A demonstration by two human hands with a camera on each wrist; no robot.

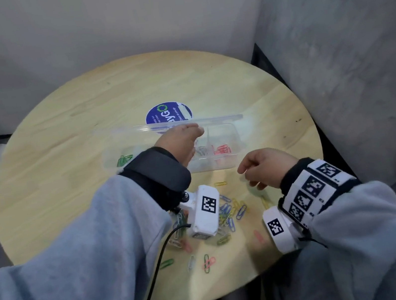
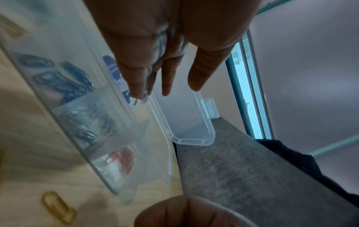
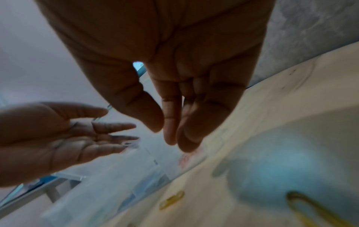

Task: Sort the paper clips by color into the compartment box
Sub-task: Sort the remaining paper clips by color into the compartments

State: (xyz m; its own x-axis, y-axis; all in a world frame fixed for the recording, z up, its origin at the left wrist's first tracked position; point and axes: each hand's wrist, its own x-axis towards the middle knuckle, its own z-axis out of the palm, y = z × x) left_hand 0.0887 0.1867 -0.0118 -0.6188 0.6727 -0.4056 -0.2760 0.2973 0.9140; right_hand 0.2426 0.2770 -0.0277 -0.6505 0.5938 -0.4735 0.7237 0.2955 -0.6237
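A clear compartment box [image 1: 220, 165] sits mid-table with its lid [image 1: 213, 121] up behind it. It holds green clips [image 1: 124, 160] at the left, silver clips [image 1: 202, 150] and red clips [image 1: 221, 149] at the right; the left wrist view also shows dark blue clips [image 2: 58, 76]. My left hand [image 1: 180, 142] hovers over the middle compartments with straight fingers [image 2: 167, 86]. A small silvery clip [image 3: 128, 143] shows at its fingertips; whether it touches them I cannot tell. My right hand [image 1: 262, 167] hangs loosely by the box's front right corner and holds nothing [image 3: 170, 135].
A mixed pile of coloured clips [image 1: 228, 210] lies near the table's front edge, between my wrists. A lone yellow clip [image 1: 220, 183] lies just in front of the box. A blue round sticker [image 1: 160, 117] is behind the lid. A grey cushion [image 1: 347, 59] borders the table's right side.
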